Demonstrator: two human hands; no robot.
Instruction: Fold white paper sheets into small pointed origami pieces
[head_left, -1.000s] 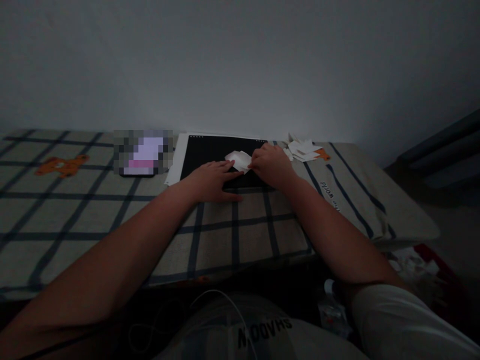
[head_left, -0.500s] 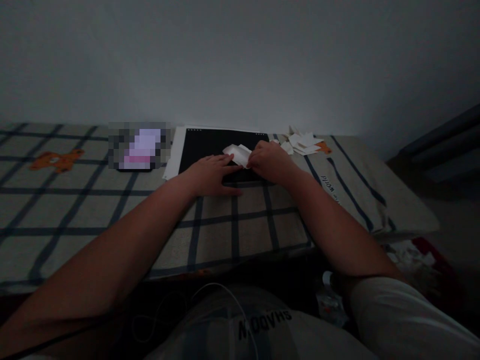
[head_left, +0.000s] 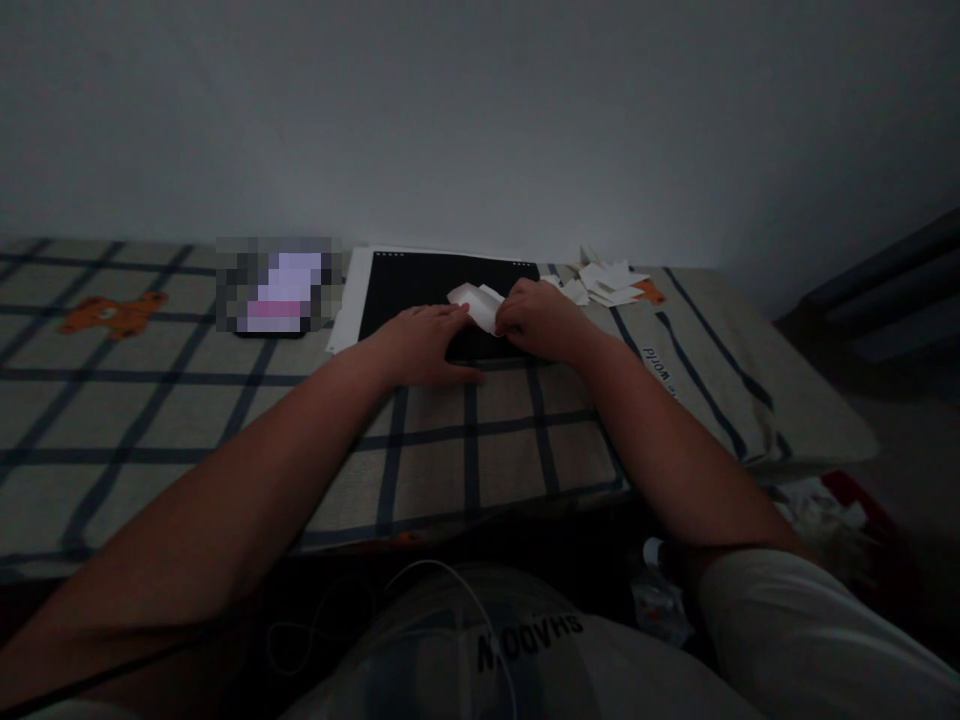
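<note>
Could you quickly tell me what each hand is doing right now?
Left hand: open, flat on the black mat, fingertips at the white paper.
Right hand: closed, pinching the white paper.

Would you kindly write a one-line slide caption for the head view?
Both hands work a folded white paper on a black mat, left hand flat, right hand pinching.
</note>
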